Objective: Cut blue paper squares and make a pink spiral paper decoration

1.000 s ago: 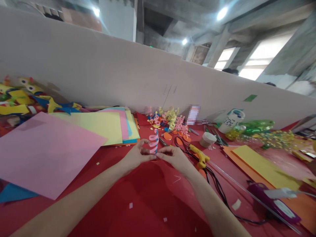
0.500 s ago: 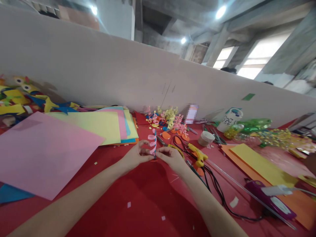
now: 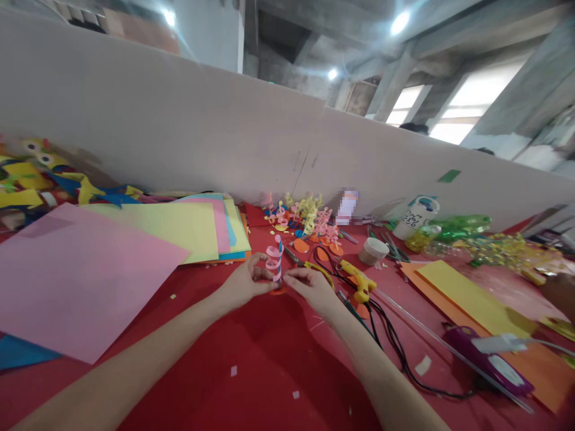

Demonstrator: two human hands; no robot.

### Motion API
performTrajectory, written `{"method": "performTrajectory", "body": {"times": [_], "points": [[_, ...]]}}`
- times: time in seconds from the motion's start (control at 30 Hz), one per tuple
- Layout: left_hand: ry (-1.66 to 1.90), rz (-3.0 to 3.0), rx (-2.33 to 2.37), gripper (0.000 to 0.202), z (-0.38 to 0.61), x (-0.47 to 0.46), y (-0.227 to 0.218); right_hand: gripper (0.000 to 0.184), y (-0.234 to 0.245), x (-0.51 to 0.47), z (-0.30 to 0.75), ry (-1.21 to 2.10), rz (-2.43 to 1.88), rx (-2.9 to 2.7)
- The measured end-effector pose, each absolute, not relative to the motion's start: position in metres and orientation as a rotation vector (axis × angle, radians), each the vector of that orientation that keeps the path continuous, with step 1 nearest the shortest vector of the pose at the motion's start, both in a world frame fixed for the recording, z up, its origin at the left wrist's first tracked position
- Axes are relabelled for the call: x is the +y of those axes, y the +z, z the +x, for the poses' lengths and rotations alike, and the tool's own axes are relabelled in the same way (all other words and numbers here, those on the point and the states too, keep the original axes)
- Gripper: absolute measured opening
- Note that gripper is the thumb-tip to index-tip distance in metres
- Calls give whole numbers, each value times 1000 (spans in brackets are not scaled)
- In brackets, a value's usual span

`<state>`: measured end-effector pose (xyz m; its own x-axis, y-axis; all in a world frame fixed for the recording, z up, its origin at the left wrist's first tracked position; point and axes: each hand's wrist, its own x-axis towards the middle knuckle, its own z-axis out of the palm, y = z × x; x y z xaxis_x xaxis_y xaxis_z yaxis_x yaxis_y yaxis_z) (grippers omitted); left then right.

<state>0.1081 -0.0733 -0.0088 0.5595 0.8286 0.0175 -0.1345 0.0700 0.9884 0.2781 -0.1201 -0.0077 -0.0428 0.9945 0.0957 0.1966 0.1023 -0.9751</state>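
Note:
A pink curled paper strip (image 3: 272, 263) winds around a thin blue-striped stick (image 3: 280, 254), standing upright over a small orange paper disc (image 3: 277, 291). My left hand (image 3: 251, 280) pinches this paper spiral and stick near the bottom from the left. Just right of the stick is my right hand (image 3: 312, 288), its thumb and forefinger drawn together in a pinch. A narrow gap seems to separate those fingertips from the stick, and whether they hold anything small is hidden. Behind my hands stand several similar pink and yellow paper spirals (image 3: 314, 218).
Coloured paper sheets (image 3: 148, 233) lie at left. To the right are a yellow glue gun (image 3: 359, 281) with black cables, yellow-handled scissors (image 3: 321, 270), a white cup (image 3: 374, 251) and a purple power strip (image 3: 487, 365). Another person's hand (image 3: 559, 293) shows at the far right.
The top of the spiral and stick has shifted slightly left. My right fingertips, at the stick's base before, are now a little to its right. My left hand keeps its grip.

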Motion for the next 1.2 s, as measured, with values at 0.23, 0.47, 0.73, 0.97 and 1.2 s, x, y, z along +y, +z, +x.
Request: {"method": "performTrajectory", "body": {"times": [0.23,0.47,0.73,0.97,1.2], "points": [[857,1285,644,48,108,-71,-15,18,-12,-120,277,1092,-1231,-1404],[788,1308,622,47,106,-71,-16,16,-17,-118,276,1083,-1216,-1327],[641,1285,624,60,102,-80,-2,18,-9,-124,274,1420,-1075,-1083],[685,1240,645,50,102,-77,-5,19,-6,-125,269,1465,-1057,-959],[1050,1256,761,18,107,-77,-3,19,-1,-121,269,978,-1166,-995]]}}
